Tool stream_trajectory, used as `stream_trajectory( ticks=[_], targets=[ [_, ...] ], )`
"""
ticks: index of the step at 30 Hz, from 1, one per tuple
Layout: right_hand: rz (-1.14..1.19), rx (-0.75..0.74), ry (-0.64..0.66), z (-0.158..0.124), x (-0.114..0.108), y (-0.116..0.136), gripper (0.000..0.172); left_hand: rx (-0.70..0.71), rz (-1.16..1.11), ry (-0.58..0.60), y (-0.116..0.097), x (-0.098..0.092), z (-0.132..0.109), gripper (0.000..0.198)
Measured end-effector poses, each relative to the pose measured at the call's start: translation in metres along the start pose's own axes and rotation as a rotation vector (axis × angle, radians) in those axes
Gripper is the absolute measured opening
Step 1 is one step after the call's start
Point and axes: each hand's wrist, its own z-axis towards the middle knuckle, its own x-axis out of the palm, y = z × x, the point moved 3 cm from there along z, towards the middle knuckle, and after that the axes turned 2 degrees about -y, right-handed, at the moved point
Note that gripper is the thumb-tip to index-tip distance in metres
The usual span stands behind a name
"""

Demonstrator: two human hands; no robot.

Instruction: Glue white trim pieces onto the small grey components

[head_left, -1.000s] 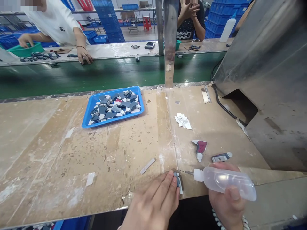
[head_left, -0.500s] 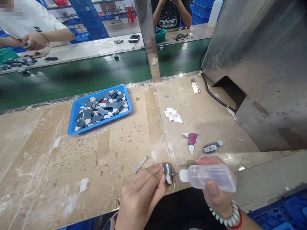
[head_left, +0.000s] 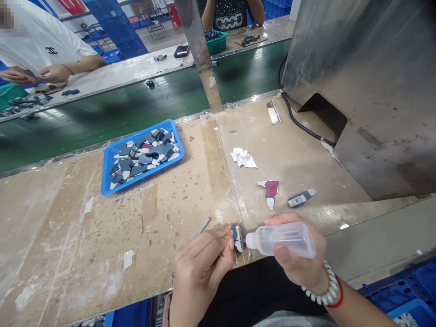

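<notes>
At the near edge of the wooden table, the left hand pinches a small grey and white piece between its fingertips and holds it up on its edge. The right hand is wrapped tight around a clear squeeze bottle that lies on its side. The tip of the bottle points left and touches the small piece. The right wrist wears a bracelet of white beads with a red band.

A little way behind the hands lie two more pieces, a red and white one and a grey one, near each other but not touching. Farther back is a crumpled bit of white paper. To the left of the hands a thin grey strip lies flat on the table. Well off to the left sits a blue tray full of grey, white and blue pieces. A big metal box stands on the right. Past the table runs a green belt, and on its far side two other people sit at another table
</notes>
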Motion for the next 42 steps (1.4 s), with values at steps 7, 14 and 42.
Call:
stream_trajectory(
  ticks=[7,14,42],
  targets=[
    [-0.008,0.006,0.006,-0.005,0.000,-0.003,0.023,-0.035,-0.037,0.017,-0.002,0.000,0.003,0.013],
    [-0.030,-0.014,0.010,-0.002,0.001,-0.001,0.026,-0.093,-0.066,0.039,0.004,-0.002,-0.002,0.014],
    [0.505,0.469,-0.336,0.016,-0.038,-0.014,0.030,-0.004,0.054,-0.140,0.007,0.012,-0.028,0.018]
  ],
)
